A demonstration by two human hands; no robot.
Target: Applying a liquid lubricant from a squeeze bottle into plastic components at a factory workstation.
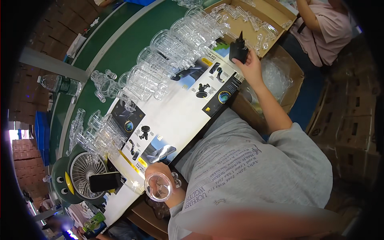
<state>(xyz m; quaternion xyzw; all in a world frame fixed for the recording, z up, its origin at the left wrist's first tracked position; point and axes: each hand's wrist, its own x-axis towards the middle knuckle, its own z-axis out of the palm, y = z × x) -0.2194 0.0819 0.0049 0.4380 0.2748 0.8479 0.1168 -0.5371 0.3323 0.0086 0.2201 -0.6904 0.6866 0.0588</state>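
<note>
Low on the left, close to my body, my left hand [154, 171] is closed around a clear cup-shaped piece [159, 188]. Its round mouth faces up, and I see some of my fingers through it. A rounded clear knob shows beside it. My right hand [251, 67] is raised at the far right end of the work surface. It grips a black squeeze bottle [239, 53] whose thin pointed nozzle points up. Between my hands lies a flattened printed cardboard sheet [170, 114]. Rows of clear cup-shaped pieces [148, 78] stand along its far edge.
A shallow cardboard box [280, 15] with small clear parts sits beyond my right hand. Left are a green fan [86, 172], a dark phone [105, 182] and a water bottle [60, 85]. An open carton [298, 76] holds plastic wrap. Another person [326, 30] sits at far right.
</note>
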